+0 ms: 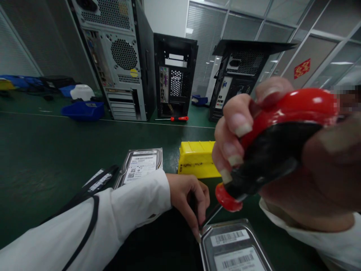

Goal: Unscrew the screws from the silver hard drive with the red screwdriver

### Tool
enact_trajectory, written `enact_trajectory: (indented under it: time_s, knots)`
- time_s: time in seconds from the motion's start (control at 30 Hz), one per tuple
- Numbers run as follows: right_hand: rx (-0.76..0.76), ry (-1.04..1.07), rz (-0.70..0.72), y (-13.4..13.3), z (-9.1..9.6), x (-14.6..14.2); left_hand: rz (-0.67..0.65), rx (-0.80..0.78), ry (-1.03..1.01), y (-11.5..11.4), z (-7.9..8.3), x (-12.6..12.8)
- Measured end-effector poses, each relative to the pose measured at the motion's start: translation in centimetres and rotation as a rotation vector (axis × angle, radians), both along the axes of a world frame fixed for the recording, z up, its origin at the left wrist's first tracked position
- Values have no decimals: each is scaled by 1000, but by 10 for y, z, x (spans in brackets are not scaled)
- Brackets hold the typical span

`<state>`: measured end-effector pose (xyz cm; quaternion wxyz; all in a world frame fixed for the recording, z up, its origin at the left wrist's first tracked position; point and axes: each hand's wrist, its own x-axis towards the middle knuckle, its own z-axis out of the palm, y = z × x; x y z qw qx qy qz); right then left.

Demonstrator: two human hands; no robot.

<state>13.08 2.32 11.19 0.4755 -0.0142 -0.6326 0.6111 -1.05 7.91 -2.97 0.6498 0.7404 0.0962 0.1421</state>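
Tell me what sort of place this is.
Probably a computer workshop: three PC cases stand at the back, two hard drives lie on the green bench, and the right hand grips a screwdriver.

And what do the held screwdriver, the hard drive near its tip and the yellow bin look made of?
Screwdriver: glossy handle, probably plastic, given its bright highlights; shaft apparently metal, greyish. Hard drive: silvery metal, judging by sheen; printed labels perhaps paper. Yellow bin: likely smooth plastic, evenly coloured, ridged.
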Motion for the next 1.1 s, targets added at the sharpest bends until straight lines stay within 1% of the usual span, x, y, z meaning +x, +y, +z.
enact_trajectory:
  time_s: [0.07, 0.17, 0.2, 0.23, 0.27, 0.3, 0.37, 0.4, 0.43, 0.47, 0.53, 0.6, 0.67, 0.7, 0.73, 0.8, 0.83, 0.9, 0.93, 1.03, 1.1]
  knots:
    - [-9, -1, 48, 0, 0, -3, -39, 20, 6, 4, -4, 2]
    - [7, -25, 65, 0, -1, -6, -3, 2, -44, 7, -9, 3]
    - [17, -38, 60, -1, 0, -6, -23, 7, -41, 7, -10, 4]
    - [25, -55, 53, -1, 0, -6, -87, 13, -26, 6, -10, 4]
    - [35, -70, 52, -1, 2, -7, -121, 8, -43, 5, -8, 3]
    - [42, -94, 52, -1, 3, -7, -126, -12, -68, 3, -7, 3]
    - [35, -153, 38, -2, 6, -7, -77, -54, -164, 1, -3, 4]
    - [24, -176, 22, -2, 8, -6, -83, -47, -172, 0, -2, 4]
    - [19, -189, 5, -2, 9, -6, -152, -10, -147, -1, -1, 4]
    - [16, -192, -8, -2, 9, -6, -187, 19, -127, -1, 0, 5]
    - [37, -150, -23, -2, 8, -6, -154, 61, -87, -1, -1, 5]
    - [79, -92, -36, 0, 6, -7, -38, 77, -100, -1, -1, 4]
    - [93, -48, -64, 1, 3, -7, 22, 89, -107, -2, 0, 3]
    - [91, -36, -59, 1, 3, -8, 3, 101, -85, -2, 2, 2]
    - [82, -35, -42, 1, 2, -8, 13, 100, -59, -2, 3, 1]
    - [83, -48, 14, 1, 2, -9, -9, 107, -4, -3, 7, 1]
    - [81, -60, 25, 0, 2, -10, 13, 97, -5, -4, 8, 2]
    - [68, -74, -3, 0, 3, -11, 41, 63, -51, -6, 10, 3]
    - [58, -76, -17, -1, 4, -12, 93, 36, -99, -8, 10, 4]
    - [31, -144, -21, -2, 8, -12, 20, 18, -175, -11, 11, 4]
    - [0, -195, -39, -3, 9, -10, -19, 24, -172, -11, 12, 3]
